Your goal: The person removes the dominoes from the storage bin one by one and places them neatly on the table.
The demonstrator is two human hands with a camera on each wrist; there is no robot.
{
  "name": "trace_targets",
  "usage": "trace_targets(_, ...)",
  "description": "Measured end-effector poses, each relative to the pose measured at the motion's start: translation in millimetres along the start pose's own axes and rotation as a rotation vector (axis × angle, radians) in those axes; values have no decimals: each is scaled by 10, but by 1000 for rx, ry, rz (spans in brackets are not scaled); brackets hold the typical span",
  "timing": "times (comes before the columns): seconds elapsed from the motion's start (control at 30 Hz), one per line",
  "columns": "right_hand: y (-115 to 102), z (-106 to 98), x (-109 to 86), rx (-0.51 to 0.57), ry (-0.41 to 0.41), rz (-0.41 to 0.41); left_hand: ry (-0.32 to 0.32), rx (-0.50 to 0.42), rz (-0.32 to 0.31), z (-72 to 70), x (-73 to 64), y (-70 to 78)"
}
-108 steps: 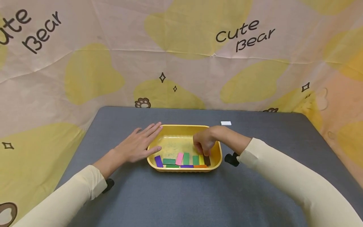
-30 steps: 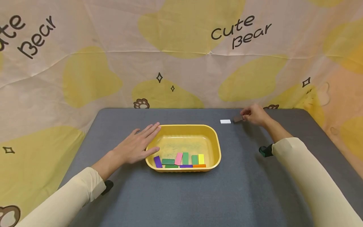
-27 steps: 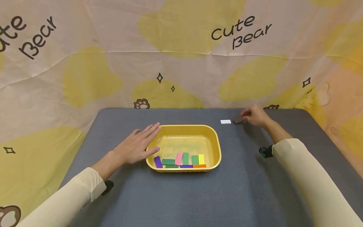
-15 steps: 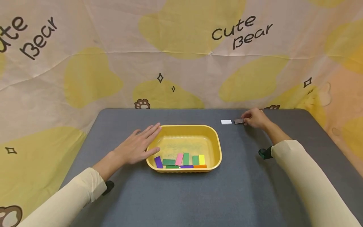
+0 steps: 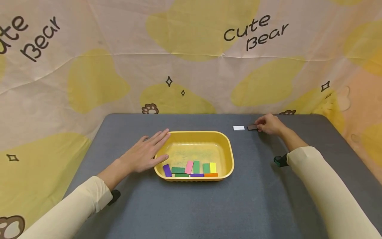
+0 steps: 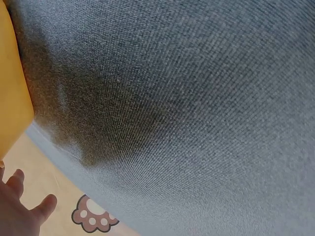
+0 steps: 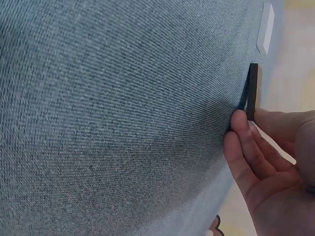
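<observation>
My right hand [image 5: 269,124] pinches the right end of a brown domino [image 5: 252,127] at the back right of the table. In the right wrist view the brown domino [image 7: 253,91] reaches out past the fingertips, close to the cloth. Just left of it, a white domino [image 5: 238,128] lies flat, with a small gap between the two. My left hand [image 5: 146,153] rests with spread, straight fingers on the left rim of a yellow tray [image 5: 194,132]. Several coloured dominoes, among them a pink one [image 5: 189,167] and a yellow one [image 5: 213,167], lie along the tray's near side.
A grey cloth [image 5: 191,209] covers the table. Behind it hangs a printed fabric backdrop [image 5: 191,66], meeting the table's back edge near my right hand. The tray's right wall stands between the inside of the tray and the two dominoes outside.
My right hand has carried the brown domino out of the tray to beside the white one. Over the last second the domino has gone from tilted to lying flat. The left hand stays put.
</observation>
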State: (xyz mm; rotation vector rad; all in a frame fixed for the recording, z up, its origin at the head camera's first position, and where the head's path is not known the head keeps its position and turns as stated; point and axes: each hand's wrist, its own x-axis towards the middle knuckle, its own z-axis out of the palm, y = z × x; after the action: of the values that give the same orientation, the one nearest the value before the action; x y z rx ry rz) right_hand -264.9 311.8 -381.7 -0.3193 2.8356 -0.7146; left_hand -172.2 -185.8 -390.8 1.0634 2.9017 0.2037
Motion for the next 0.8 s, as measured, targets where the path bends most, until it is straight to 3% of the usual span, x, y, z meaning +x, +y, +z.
trace_targets(0.8, 27, -30, -48, -11, -13, -17, -3, -1, -5, -4, -1, 8)
